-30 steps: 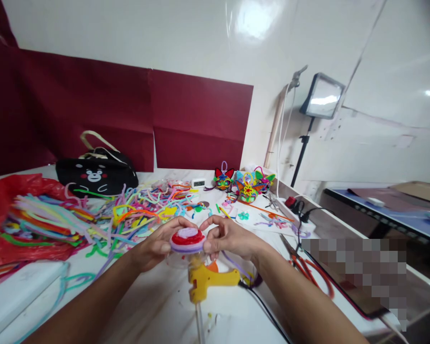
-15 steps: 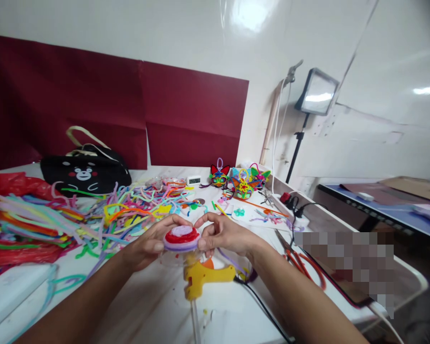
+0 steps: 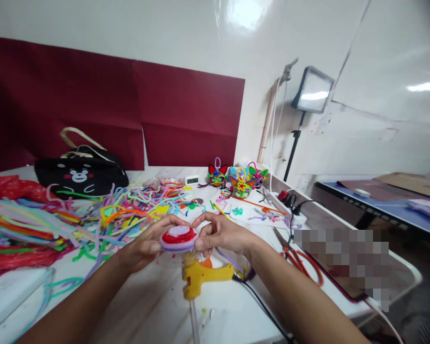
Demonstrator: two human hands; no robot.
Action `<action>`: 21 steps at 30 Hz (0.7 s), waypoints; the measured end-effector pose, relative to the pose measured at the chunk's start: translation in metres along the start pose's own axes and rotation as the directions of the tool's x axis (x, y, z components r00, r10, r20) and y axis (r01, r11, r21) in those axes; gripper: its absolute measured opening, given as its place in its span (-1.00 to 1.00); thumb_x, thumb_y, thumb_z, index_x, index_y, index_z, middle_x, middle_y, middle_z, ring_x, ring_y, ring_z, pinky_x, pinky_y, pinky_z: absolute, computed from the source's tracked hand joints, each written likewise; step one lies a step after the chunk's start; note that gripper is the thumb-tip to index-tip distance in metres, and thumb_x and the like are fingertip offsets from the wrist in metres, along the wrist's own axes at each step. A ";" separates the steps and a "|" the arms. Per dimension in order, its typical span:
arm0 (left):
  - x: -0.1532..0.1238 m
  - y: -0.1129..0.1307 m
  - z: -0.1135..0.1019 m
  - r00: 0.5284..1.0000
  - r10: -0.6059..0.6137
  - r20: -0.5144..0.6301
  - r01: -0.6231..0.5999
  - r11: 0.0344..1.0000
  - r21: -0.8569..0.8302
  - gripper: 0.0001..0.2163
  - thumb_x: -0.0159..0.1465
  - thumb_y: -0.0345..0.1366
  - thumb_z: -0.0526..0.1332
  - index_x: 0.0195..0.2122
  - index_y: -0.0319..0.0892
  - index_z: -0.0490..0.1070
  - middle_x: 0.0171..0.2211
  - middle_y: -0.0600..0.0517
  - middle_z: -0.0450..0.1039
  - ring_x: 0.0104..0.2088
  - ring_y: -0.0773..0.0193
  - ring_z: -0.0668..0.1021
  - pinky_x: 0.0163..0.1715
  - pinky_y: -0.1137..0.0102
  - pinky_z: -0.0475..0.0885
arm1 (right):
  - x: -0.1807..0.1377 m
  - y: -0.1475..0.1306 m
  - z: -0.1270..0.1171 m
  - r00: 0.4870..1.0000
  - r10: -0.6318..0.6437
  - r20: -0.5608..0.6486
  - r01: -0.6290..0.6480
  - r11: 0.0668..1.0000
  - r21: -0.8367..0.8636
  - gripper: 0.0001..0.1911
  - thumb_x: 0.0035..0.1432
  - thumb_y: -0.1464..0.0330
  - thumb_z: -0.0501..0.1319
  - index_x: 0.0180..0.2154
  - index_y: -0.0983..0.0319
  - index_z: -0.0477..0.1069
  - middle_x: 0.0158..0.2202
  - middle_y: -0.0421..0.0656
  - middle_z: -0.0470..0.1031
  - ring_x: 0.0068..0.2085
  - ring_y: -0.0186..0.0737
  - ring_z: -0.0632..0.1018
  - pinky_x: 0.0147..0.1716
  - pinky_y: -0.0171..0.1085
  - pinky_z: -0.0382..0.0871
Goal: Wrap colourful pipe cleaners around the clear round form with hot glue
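Both of my hands hold one small round disc of coiled pipe cleaner (image 3: 178, 237), pale purple in the middle, red around that, purple at the rim. My left hand (image 3: 147, 246) grips its left edge with thumb and fingers curled. My right hand (image 3: 225, 235) pinches its right edge. A purple pipe cleaner strand (image 3: 232, 262) trails down from under my right hand. Just below the disc a yellow glue gun (image 3: 200, 277) stands on the white table (image 3: 157, 306), its black cord running off to the right.
A big heap of coloured pipe cleaners (image 3: 57, 220) covers the left of the table beside a red plastic bag (image 3: 10, 188). A black bear-face bag (image 3: 79, 174), a small clock (image 3: 191, 180), finished pipe-cleaner masks (image 3: 236, 180), red-handled pliers (image 3: 301, 265) and a lamp on a stand (image 3: 310, 91) surround them.
Both hands keep the same grip on the disc. The view has shifted slightly, so everything sits a little further left and higher in the picture.
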State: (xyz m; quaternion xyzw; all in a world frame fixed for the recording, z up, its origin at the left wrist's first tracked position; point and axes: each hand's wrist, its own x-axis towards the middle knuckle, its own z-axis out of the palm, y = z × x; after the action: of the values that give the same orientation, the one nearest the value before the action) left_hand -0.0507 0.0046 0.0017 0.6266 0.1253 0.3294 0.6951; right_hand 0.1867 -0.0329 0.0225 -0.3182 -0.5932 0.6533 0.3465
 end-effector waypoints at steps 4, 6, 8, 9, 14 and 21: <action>0.000 -0.003 -0.003 1.000 -0.005 0.012 0.005 1.000 -0.027 -0.46 -0.04 -0.19 0.41 0.00 -0.17 0.45 -0.14 -0.09 0.52 -0.19 0.09 0.55 -0.22 0.35 0.42 | -0.001 -0.001 0.001 1.000 -0.006 -0.003 0.006 1.000 -0.002 -0.28 -0.30 0.09 0.57 -0.17 0.22 0.31 -0.60 -0.36 0.52 -0.61 -0.37 0.50 -0.52 -0.38 0.40; 0.000 -0.001 -0.001 1.000 -0.013 0.017 0.013 0.999 -0.032 -0.47 -0.04 -0.19 0.42 0.00 -0.17 0.46 -0.15 -0.07 0.52 -0.20 0.10 0.55 -0.22 0.36 0.42 | -0.001 0.000 0.001 1.000 -0.004 0.000 0.004 1.000 0.006 -0.27 -0.30 0.09 0.57 -0.16 0.22 0.30 -0.60 -0.36 0.53 -0.61 -0.37 0.50 -0.51 -0.37 0.41; 0.000 0.002 0.002 1.000 -0.017 0.016 0.017 1.000 -0.026 -0.48 -0.05 -0.19 0.44 -0.02 -0.16 0.47 -0.17 -0.05 0.53 -0.20 0.13 0.55 -0.22 0.39 0.41 | -0.001 0.000 0.001 1.000 -0.003 -0.002 0.003 1.000 0.010 -0.27 -0.31 0.10 0.58 -0.15 0.22 0.30 -0.59 -0.35 0.54 -0.61 -0.38 0.50 -0.51 -0.36 0.42; 0.000 0.004 0.003 1.000 -0.018 0.015 0.018 1.000 -0.022 -0.48 -0.05 -0.19 0.44 -0.03 -0.16 0.48 -0.17 -0.04 0.53 -0.21 0.14 0.55 -0.22 0.40 0.41 | -0.001 0.001 0.001 1.000 -0.004 -0.003 0.004 1.000 0.009 -0.27 -0.30 0.11 0.58 -0.15 0.23 0.30 -0.58 -0.34 0.55 -0.61 -0.38 0.51 -0.51 -0.36 0.43; 0.001 0.006 0.006 0.999 -0.002 0.032 0.003 0.999 -0.033 -0.48 -0.05 -0.17 0.45 -0.03 -0.17 0.48 -0.19 -0.04 0.55 -0.22 0.15 0.56 -0.23 0.40 0.42 | 0.000 0.002 0.000 1.000 0.000 -0.002 0.000 1.000 0.008 -0.27 -0.31 0.11 0.58 -0.16 0.22 0.30 -0.57 -0.34 0.55 -0.61 -0.36 0.52 -0.52 -0.36 0.42; 0.000 0.000 0.002 0.998 0.000 0.060 0.004 0.998 -0.057 -0.49 0.00 -0.20 0.43 -0.01 -0.17 0.45 -0.16 -0.05 0.55 -0.20 0.13 0.57 -0.20 0.37 0.43 | -0.001 0.001 0.000 1.000 0.003 0.006 -0.003 1.000 0.025 -0.28 -0.30 0.14 0.58 -0.15 0.22 0.30 -0.55 -0.33 0.57 -0.60 -0.36 0.53 -0.52 -0.37 0.44</action>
State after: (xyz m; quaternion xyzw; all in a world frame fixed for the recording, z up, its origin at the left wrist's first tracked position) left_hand -0.0496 0.0032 0.0023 0.6158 0.0957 0.3133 0.7166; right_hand 0.1872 -0.0341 0.0210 -0.3128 -0.5858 0.6620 0.3476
